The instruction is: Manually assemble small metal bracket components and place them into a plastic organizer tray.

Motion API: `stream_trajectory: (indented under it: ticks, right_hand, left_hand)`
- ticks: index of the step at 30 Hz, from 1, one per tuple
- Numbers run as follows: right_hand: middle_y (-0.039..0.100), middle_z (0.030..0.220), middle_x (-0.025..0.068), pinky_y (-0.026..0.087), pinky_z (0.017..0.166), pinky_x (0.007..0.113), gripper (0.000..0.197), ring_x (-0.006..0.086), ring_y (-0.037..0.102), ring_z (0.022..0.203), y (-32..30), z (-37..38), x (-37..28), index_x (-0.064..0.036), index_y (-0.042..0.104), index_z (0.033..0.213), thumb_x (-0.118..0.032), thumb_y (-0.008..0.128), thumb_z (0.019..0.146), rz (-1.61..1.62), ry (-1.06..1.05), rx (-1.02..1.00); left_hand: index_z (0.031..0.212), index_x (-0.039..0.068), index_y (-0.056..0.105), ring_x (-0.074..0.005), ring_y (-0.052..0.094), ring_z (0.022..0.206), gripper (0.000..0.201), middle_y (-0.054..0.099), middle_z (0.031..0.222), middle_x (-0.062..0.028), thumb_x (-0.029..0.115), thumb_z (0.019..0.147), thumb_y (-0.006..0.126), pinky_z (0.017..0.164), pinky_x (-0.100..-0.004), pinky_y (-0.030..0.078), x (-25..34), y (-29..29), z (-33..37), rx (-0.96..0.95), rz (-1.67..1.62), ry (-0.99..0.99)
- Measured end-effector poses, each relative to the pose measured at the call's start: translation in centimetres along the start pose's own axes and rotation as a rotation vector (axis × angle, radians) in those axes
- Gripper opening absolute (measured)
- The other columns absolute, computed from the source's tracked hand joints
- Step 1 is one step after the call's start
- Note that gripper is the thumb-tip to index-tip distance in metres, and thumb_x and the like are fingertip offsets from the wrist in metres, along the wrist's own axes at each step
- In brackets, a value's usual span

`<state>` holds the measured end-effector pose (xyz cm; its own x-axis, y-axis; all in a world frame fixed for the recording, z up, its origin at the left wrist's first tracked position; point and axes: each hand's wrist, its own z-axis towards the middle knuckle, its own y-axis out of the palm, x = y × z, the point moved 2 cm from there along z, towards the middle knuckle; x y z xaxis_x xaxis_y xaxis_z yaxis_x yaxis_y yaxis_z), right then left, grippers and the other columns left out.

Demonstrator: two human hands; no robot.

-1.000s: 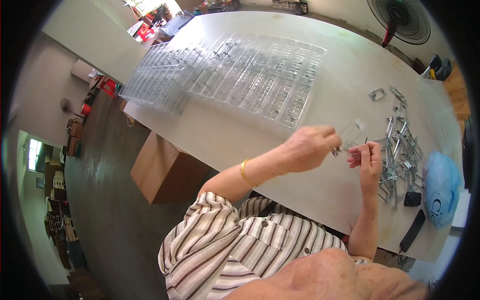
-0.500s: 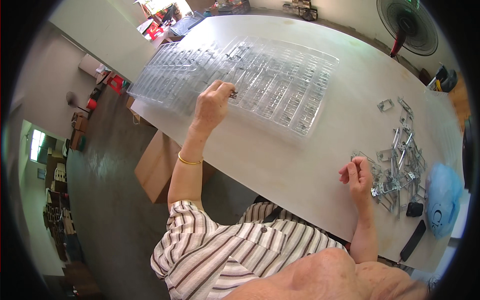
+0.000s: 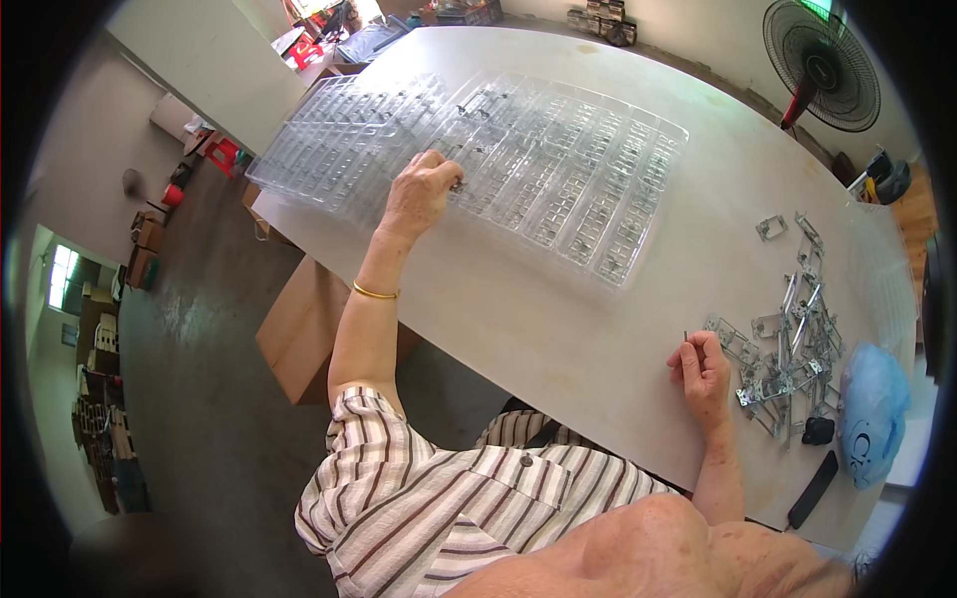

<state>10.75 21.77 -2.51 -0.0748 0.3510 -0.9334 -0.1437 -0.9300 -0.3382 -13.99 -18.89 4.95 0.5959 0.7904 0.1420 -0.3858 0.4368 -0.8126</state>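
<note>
My left hand [image 3: 417, 194], with a gold bangle on its wrist, is at the near left edge of a clear plastic tray [image 3: 681, 164]. Its fingers are pinched on a small dark metal part [image 3: 458, 184], mostly covered by the fingertips. Rows of small shiny metal pieces fill the tray's long compartments. My right hand [image 3: 704, 379] is held low over the table, fingers curled together. A short thin pin [image 3: 686, 337] sticks up from its fingertips. Just right of it lies a tangled heap of metal brackets [image 3: 797, 329], with one loose bracket [image 3: 771, 228] beyond.
More clear trays [image 3: 329, 149] with metal pieces lie at the left on the white table [image 3: 558, 349]. A blue plastic bag [image 3: 873, 414], a small black object [image 3: 817, 431] and a black strip-like object [image 3: 813, 490] are at the right. Cardboard [image 3: 304, 329] stands below the left edge; a fan [image 3: 821, 68] is behind.
My right hand has shifted a little left and away from the brackets, and a thin pin now shows at its fingertips. My left hand stays pinched by the tray. The view has shifted slightly.
</note>
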Motion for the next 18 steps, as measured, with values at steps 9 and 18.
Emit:
stream_trajectory:
  ticks: [9,18]
  right_hand:
    - [0.065,0.072,0.0028,0.043,0.052,0.022,0.006,0.0073,0.056,0.057,0.05,-0.43,-0.63,-0.0042,0.055,0.097,-0.008,0.057,0.101,0.021,0.034,0.016]
    - [0.064,0.071,0.0025,0.042,0.051,0.023,0.006,0.0072,0.054,0.056,-0.05,-0.35,-0.90,-0.0038,0.055,0.099,-0.009,0.058,0.101,0.022,0.011,-0.004]
  left_hand:
    - [0.092,0.009,0.074,-0.0283,0.062,0.099,0.011,0.064,0.099,-0.0082,0.004,0.083,0.071,0.086,-0.0392,0.051,0.33,0.18,0.11,-0.075,0.031,-0.050]
    - [0.097,0.005,0.074,-0.0300,0.062,0.105,0.020,0.065,0.104,-0.0111,-0.003,0.082,0.064,0.093,-0.0415,0.049,0.50,-0.12,0.37,-0.097,0.064,-0.031]
